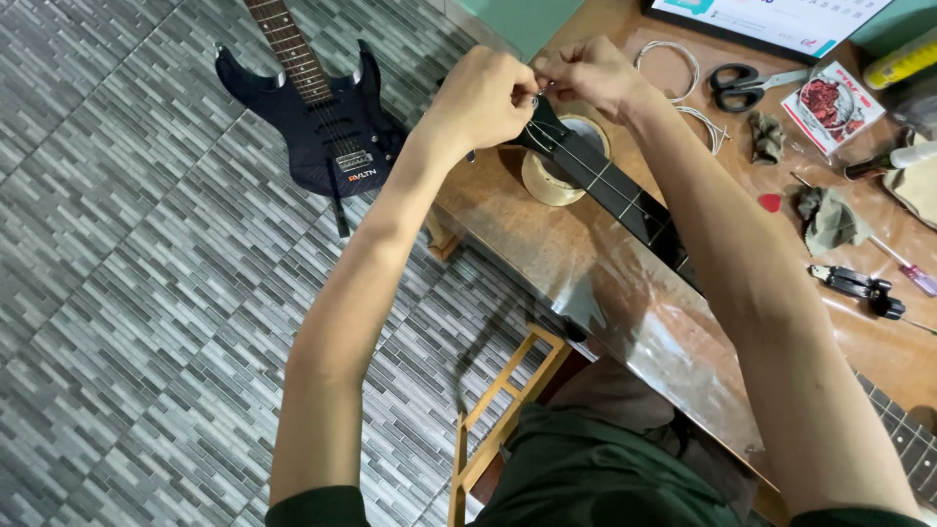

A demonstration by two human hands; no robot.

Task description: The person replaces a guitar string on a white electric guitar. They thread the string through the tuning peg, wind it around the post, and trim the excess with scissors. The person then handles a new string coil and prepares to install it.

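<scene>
Both hands pinch thin wire strings at the guitar headstock (543,125), 12 o'clock: left hand (480,98), right hand (586,73). Strings (539,137) look springy, sharp-ended; grip near the post. Tape roll (551,181) underneath.

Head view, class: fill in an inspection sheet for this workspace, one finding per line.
Surface: glossy brown table, worn.
Job's things: black guitar neck lying over a tape roll; strings at its end.
Clutter: scissors, coiled wire, red pick, screwdrivers, rags.
Hands: left hand and right hand pinch the strings at the neck's end.
Cables: nothing seen.
Surroundings: dark electric guitar on grey tiled floor; wooden stool below.
</scene>
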